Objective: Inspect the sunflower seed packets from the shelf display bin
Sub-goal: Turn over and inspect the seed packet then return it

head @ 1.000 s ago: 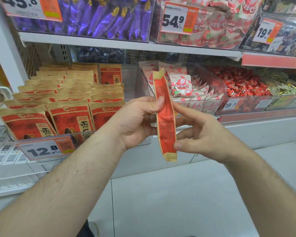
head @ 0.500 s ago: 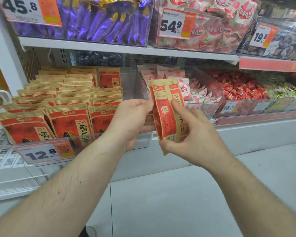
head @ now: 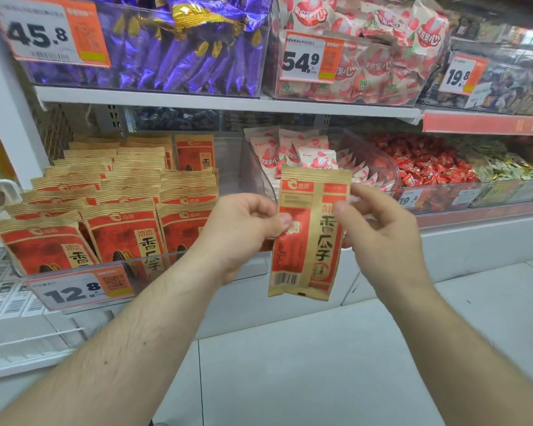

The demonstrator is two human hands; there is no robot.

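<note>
The person holds one packet (head: pixel 308 238) upright in front of the shelf (head: pixel 228 103), clear of the bin (head: pixel 154 262) and out past its front edge. The left hand (head: pixel 243 235) pinches the packet's left edge, thumb on the face and fingers behind. The right hand (head: pixel 379 229) grips the right edge near the top, thumb on the face, the other fingers curled behind (their tips hidden). The packet's printed side faces the camera, barcode at the lower left corner; its bottom edge hangs free above the floor (head: pixel 320 379).

The bin sits at the left end of the lower shelf, filled with rows of matching packets (head: pixel 123 238) standing tilted back, front row against the clear front wall. A price tag (head: pixel 77 290) reading 12.8 is fixed to that wall. There is an open gap at the bin's right side, behind the left hand. Just right of it stands a second clear bin (head: pixel 379 167) of white-and-red snack bags. Below both arms, open floor stretches.
</note>
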